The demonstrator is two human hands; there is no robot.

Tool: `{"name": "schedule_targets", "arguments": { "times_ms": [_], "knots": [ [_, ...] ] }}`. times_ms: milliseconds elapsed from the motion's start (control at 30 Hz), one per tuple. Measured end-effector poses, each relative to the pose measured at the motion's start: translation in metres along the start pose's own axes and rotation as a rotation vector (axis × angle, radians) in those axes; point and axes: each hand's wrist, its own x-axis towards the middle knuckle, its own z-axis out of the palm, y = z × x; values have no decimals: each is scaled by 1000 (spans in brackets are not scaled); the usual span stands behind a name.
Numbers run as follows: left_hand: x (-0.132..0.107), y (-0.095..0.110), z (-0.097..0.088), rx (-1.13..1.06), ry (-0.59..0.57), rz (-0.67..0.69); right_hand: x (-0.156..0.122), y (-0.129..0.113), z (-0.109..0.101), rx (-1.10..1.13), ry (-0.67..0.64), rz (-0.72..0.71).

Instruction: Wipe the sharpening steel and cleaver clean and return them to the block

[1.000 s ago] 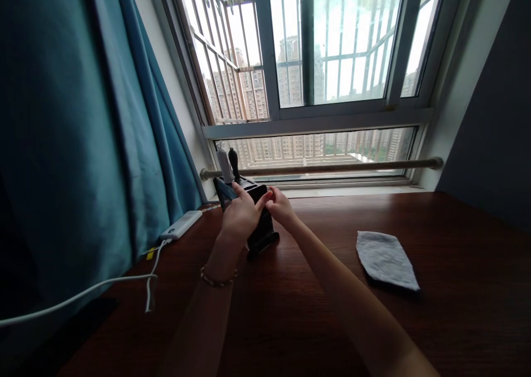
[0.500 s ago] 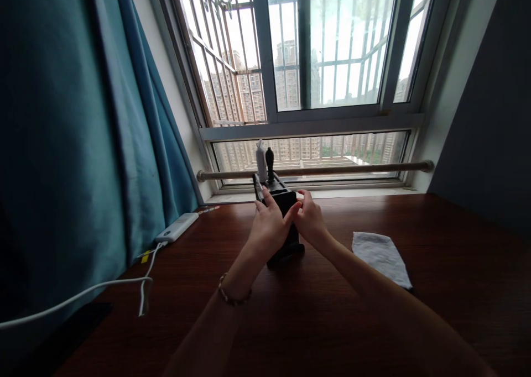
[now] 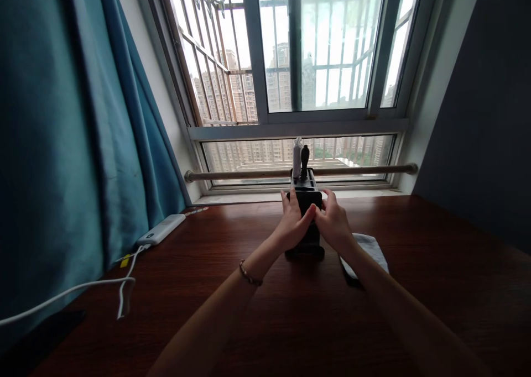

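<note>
The left hand (image 3: 291, 222) and right hand (image 3: 334, 222) grasp opposite sides of the black, box-shaped holder (image 3: 306, 200), which stands ahead of me on the red-brown wooden tabletop (image 3: 298, 316), near the grey-framed window (image 3: 295, 62).

"What does your left wrist show, operator?"

"Just past six o'clock from the centre of your view, you wear a bracelet (image 3: 250, 274). It is a narrow, rounded band around the wrist, dark with small paler flecks; whether it is beaded or braided is too small to tell."

"And your sleeves?"

"Your left forearm (image 3: 215, 319), towards seven o'clock, is uncovered on both sides of that band. Your right forearm (image 3: 398, 305), towards four o'clock, is bare along the whole part in view."

"Your hands?"

"Your left hand (image 3: 291, 223) and right hand (image 3: 334, 223) are bare as well, with slender fingers and narrow wrists."
</note>
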Motion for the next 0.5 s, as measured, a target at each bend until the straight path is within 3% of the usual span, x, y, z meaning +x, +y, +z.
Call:
{"name": "schedule_targets", "arguments": {
  "times_ms": [267, 500],
  "knots": [
    [15, -12, 18, -63, 75, 49, 14, 8, 1, -43, 19, -13],
    [15, -14, 20, -152, 143, 84, 20, 14, -2, -45, 3, -40]
  ]
}}
